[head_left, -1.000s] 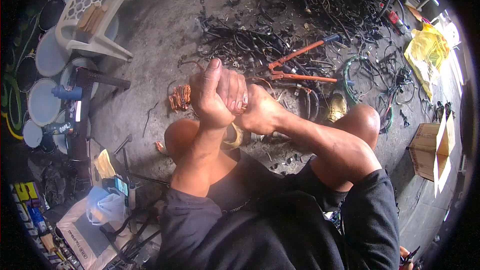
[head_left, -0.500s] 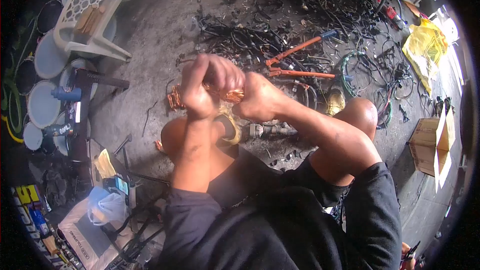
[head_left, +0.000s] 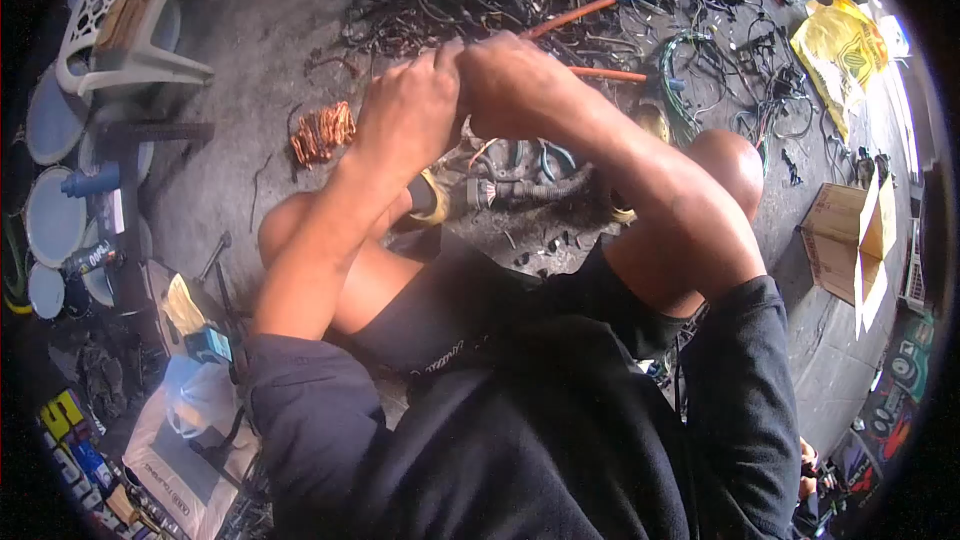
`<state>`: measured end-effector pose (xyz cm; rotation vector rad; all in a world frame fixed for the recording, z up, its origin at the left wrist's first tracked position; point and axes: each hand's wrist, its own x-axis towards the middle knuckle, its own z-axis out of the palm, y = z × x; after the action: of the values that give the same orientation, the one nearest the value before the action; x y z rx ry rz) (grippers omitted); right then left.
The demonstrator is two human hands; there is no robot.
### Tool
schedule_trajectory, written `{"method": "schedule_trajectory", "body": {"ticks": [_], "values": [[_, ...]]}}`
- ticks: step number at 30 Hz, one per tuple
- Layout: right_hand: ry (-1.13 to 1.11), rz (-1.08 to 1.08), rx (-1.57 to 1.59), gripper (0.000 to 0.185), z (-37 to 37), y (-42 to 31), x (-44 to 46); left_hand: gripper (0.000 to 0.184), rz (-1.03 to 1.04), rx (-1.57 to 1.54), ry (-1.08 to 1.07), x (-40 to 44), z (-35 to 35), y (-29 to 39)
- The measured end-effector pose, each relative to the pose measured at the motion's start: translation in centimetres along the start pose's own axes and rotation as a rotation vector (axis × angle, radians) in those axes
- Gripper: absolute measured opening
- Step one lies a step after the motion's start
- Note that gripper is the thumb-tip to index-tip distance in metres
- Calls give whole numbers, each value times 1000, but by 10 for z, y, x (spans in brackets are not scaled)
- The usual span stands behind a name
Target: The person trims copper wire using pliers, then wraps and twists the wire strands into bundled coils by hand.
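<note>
My left hand (head_left: 410,110) and my right hand (head_left: 512,85) meet in front of me, both with fingers curled. Their backs face the camera and cover what is between them; half a second ago copper wire showed there. A bundle of bare copper wire (head_left: 325,133) lies on the floor left of my left hand. Beyond my right hand are bolt cutters, with an orange handle (head_left: 575,16) partly hidden by it. Below the hands, between my feet, a connector with a dark corrugated sleeve (head_left: 500,192) lies on the floor.
Dark cable scraps (head_left: 430,5) cover the far floor, with green wires (head_left: 690,65) to the right. A yellow bag (head_left: 842,55) and an open cardboard box (head_left: 840,245) sit at right. A white plastic chair (head_left: 140,60) stands at left. Another person's hand (head_left: 806,460) shows at lower right.
My hands have moved farther away from my body and stay together. The copper between them is hidden now, while the bundle on the floor has come into full view. The camera view has shifted.
</note>
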<state>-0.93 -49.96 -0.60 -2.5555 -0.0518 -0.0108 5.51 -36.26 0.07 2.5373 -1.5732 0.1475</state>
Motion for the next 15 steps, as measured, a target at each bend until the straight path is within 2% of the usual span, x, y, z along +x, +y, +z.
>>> {"method": "schedule_trajectory", "body": {"ticks": [3, 5, 6, 7, 9, 10, 11, 13, 14, 15], "values": [[12, -110, -12, 20, 0, 4, 4, 24, -31, 2, -85, -1, 3, -3], [-103, -60, -24, 26, -5, 3, 17, 19, -66, -74, -77, -3, 6, -16], [-45, 28, -62, 43, -6, 2, 21, 19, -106, -170, -85, -3, 8, -24], [-105, 20, -71, 59, -8, 7, 30, 18, -146, -270, -98, -3, 9, -32], [-255, -59, 38, 74, -40, 22, 49, 19, -322, -382, -14, -4, 2, -47], [-249, -59, 154, 83, -38, 38, 57, 20, -410, -452, -8, -6, -12, -52], [-251, -159, 111, 73, -26, 65, 67, 20, -492, -519, 2, -11, -24, -58], [-488, 159, -222, 66, 15, 80, 74, 19, -517, -812, 169, -27, -29, -80], [-559, 101, -236, 63, 68, 107, 67, 16, -630, -1013, 206, -34, -36, -84], [-628, 40, -246, 60, 120, 134, 59, 16, -628, -1011, 220, -38, -43, -82]]}}
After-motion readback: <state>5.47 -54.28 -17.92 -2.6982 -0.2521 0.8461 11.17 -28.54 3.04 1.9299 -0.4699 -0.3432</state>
